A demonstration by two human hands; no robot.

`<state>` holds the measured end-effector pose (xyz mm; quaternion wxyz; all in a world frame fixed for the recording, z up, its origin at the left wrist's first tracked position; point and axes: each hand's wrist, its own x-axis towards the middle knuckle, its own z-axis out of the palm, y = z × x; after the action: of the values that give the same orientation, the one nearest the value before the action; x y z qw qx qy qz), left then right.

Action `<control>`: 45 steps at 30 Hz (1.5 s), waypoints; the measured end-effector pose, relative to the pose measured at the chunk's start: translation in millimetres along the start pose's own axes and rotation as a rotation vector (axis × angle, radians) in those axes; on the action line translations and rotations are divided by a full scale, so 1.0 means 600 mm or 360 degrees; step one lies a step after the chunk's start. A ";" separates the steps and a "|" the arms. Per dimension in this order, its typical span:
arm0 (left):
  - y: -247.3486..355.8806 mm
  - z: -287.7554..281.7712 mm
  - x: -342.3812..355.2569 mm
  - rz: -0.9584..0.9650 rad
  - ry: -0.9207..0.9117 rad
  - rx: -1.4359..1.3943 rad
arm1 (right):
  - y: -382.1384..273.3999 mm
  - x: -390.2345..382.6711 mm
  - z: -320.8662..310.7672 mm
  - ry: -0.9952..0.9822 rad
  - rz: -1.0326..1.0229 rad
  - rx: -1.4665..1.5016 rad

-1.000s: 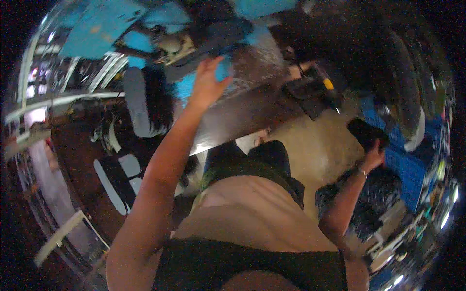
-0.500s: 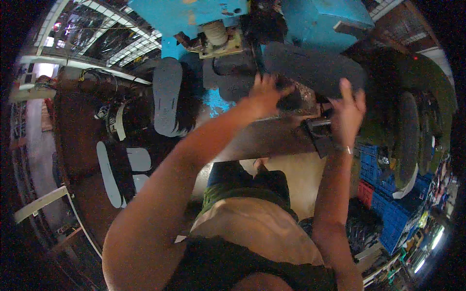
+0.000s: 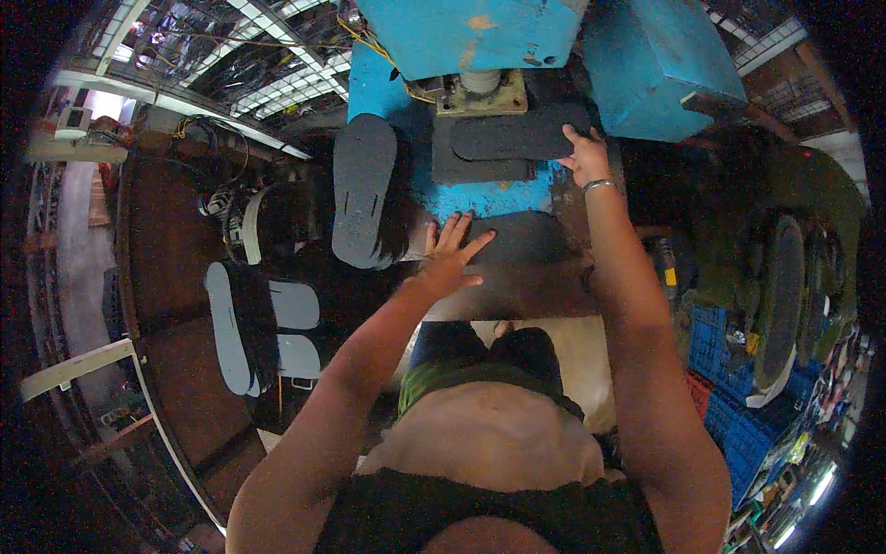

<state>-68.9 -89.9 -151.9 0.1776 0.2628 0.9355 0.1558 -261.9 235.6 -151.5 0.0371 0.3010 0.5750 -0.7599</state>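
My right hand (image 3: 583,155) grips the right end of a dark sole (image 3: 503,138), which lies crosswise on a dark plate (image 3: 475,171) beneath the metal head (image 3: 480,97) of a blue machine (image 3: 466,28). My left hand (image 3: 452,249) is open, fingers spread, at the edge of another dark sole (image 3: 521,235) on the worktable (image 3: 521,291) nearer my body. Left of it, a stack of long grey soles (image 3: 360,189) stands on the blue surface.
Lighter grey sole pieces (image 3: 231,328) and some tubing (image 3: 254,226) sit on a brown surface at the left. A blue metal housing (image 3: 655,65) stands back right. Blue crates (image 3: 743,434) and long dark items (image 3: 780,295) are along the right side.
My right hand came from the right side with a dark sole, which is now lying under the machine head. My left hand moved back toward my body, fingers spread.
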 end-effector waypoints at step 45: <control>0.035 -0.383 -0.406 -0.0817 0.1611 -0.1157 | 0.106 -0.345 -0.117 -0.0692 -0.1297 -0.1131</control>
<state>39.7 -251.8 121.2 -0.1743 -0.1497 0.8242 0.5176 -38.4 217.3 -113.5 -0.0424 -0.1385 0.8432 -0.5178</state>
